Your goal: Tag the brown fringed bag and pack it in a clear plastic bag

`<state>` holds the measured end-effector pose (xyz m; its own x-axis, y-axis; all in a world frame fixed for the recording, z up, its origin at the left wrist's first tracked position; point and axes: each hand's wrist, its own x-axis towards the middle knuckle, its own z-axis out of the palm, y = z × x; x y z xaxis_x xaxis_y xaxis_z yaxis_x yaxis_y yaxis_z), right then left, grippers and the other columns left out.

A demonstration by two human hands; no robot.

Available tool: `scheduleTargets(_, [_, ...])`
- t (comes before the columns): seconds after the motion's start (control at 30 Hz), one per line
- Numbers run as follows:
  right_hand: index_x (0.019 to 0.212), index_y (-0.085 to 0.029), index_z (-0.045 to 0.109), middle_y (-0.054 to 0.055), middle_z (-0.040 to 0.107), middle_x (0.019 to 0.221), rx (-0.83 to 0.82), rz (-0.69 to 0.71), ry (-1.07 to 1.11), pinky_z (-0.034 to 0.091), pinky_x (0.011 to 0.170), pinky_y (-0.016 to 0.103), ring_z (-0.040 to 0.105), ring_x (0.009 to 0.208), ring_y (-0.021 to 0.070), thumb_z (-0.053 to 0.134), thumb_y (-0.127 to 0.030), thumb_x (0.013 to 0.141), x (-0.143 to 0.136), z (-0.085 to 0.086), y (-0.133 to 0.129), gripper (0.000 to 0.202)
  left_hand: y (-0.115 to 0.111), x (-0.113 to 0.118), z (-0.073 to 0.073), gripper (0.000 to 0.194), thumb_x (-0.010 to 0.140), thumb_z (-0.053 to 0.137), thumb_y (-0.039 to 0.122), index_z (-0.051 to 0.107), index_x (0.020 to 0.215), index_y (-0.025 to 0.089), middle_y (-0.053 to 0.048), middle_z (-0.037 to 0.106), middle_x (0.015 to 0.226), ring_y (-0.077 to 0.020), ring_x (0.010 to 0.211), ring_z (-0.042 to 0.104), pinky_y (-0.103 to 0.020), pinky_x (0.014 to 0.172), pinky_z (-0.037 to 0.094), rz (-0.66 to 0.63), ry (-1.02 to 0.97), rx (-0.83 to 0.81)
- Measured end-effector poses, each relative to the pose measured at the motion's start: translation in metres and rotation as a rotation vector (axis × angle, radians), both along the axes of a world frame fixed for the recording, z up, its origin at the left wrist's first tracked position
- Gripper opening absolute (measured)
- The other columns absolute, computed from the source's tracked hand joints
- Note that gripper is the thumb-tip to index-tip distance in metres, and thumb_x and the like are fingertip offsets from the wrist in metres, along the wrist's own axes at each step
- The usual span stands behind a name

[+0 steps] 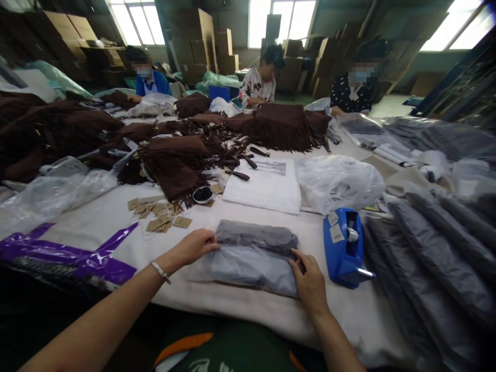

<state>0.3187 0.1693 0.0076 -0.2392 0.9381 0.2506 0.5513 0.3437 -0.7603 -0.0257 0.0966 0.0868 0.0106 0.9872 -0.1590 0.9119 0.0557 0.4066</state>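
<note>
Fingers of the left hand [197, 246] are curling onto the left edge of a folded grey garment [253, 254] in a frosted plastic bag, while the right hand [309, 281] is pinching its right edge, on the white table [116, 217] beside a blue tape dispenser [344, 248].

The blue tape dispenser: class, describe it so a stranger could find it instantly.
Start at the white table and find the grey bagged garment under both hands. Just beside the right hand stands the tape dispenser, the only bright blue, hard plastic thing among soft bags and cloth.
</note>
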Motion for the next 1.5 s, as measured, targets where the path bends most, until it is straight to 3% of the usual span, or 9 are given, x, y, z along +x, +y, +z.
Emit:
scheduleTargets(0.1, [0.117,-0.023,0.057,0.003,0.054,0.083,0.023,-0.007,-0.034,0.045,0.077,0.036,0.052,0.077,0.0195,0.049,-0.040,0.090,-0.004,-0.004,-0.001,0.033,-0.003,0.009,-0.004,0.014,0.090,0.053,0.023,0.062,0.082,0.016,-0.006,0.063,0.083,-0.0222,0.085,0.054,-0.034,0.078,0.040,0.094,0.171,0.164])
scheduleTargets(0.2, [0.118,-0.022,0.057,0.003,0.054,0.084,0.026,-0.003,-0.049,0.045,0.076,0.036,0.052,0.076,0.0199,0.048,-0.043,0.091,-0.005,-0.005,-0.002,0.035,0.005,0.046,-0.008,0.014,0.090,0.056,0.029,0.060,0.096,0.017,-0.007,0.061,0.095,-0.0236,0.097,0.050,-0.038,0.087,0.039,0.014,0.124,0.348])
scheduleTargets(0.33, [0.117,-0.022,0.057,0.004,0.054,0.085,0.008,-0.009,-0.039,0.046,0.076,0.036,0.053,0.076,0.0201,0.049,-0.043,0.090,-0.004,-0.006,0.003,0.036,0.021,0.084,-0.021,0.020,0.082,0.068,0.035,0.057,0.085,0.018,-0.004,0.059,0.088,-0.0224,0.091,0.050,-0.035,0.080,0.040,-0.057,-0.006,0.312])
scheduleTargets(0.53, [0.114,-0.021,0.060,0.007,0.060,0.092,0.007,-0.090,-0.002,0.045,0.081,0.037,0.055,0.086,0.0224,0.047,-0.044,0.091,0.027,0.005,-0.008,0.036,0.026,0.082,-0.037,0.013,0.087,0.060,0.027,0.055,0.080,0.018,-0.002,0.057,0.084,-0.0215,0.087,0.049,-0.035,0.080,0.038,-0.051,-0.066,0.347])
scheduleTargets(0.77, [0.101,-0.017,0.064,0.009,0.064,0.100,0.025,-0.677,0.141,0.040,0.090,0.037,0.056,0.099,0.0251,0.045,-0.054,0.088,0.104,0.050,-0.004,0.044,0.030,0.076,-0.045,0.016,0.090,0.053,0.032,0.055,0.080,0.019,-0.003,0.056,0.084,-0.0231,0.086,0.049,-0.036,0.078,0.036,-0.080,-0.073,0.376])
scheduleTargets(0.97, [0.090,-0.016,0.071,0.010,0.067,0.101,-0.083,-0.515,0.182,0.046,0.083,0.035,0.061,0.093,0.0241,0.047,-0.053,0.086,0.112,0.049,0.035,0.043,0.030,0.077,-0.042,0.018,0.090,0.052,0.033,0.055,0.079,0.019,-0.003,0.057,0.083,-0.0239,0.086,0.049,-0.037,0.079,0.036,-0.083,-0.080,0.374])
scheduleTargets(1.1, [0.092,-0.017,0.069,0.009,0.060,0.117,-0.007,-0.592,0.211,0.042,0.091,0.036,0.056,0.105,0.0241,0.050,-0.052,0.086,0.105,0.035,0.011,0.040,0.028,0.077,-0.042,0.018,0.090,0.052,0.033,0.054,0.079,0.019,-0.003,0.057,0.084,-0.0239,0.086,0.049,-0.037,0.078,0.036,-0.071,-0.075,0.381])
scheduleTargets(1.27, [0.081,-0.017,0.067,0.012,0.059,0.108,0.051,-0.605,0.128,0.035,0.097,0.045,0.051,0.106,0.0291,0.057,-0.052,0.080,0.109,0.015,-0.022,0.036,0.029,0.077,-0.045,0.018,0.090,0.051,0.033,0.054,0.079,0.019,-0.003,0.057,0.084,-0.0242,0.087,0.050,-0.037,0.079,0.035,-0.070,-0.072,0.394])
scheduleTargets(1.5, [0.114,-0.017,0.059,0.011,0.060,0.112,0.063,-0.499,0.187,0.039,0.097,0.040,0.053,0.109,0.0252,0.047,-0.048,0.088,0.109,0.051,0.012,0.042,0.030,0.076,-0.046,0.018,0.090,0.050,0.033,0.055,0.080,0.019,-0.003,0.057,0.084,-0.0241,0.086,0.050,-0.037,0.078,0.036,-0.080,-0.060,0.393])
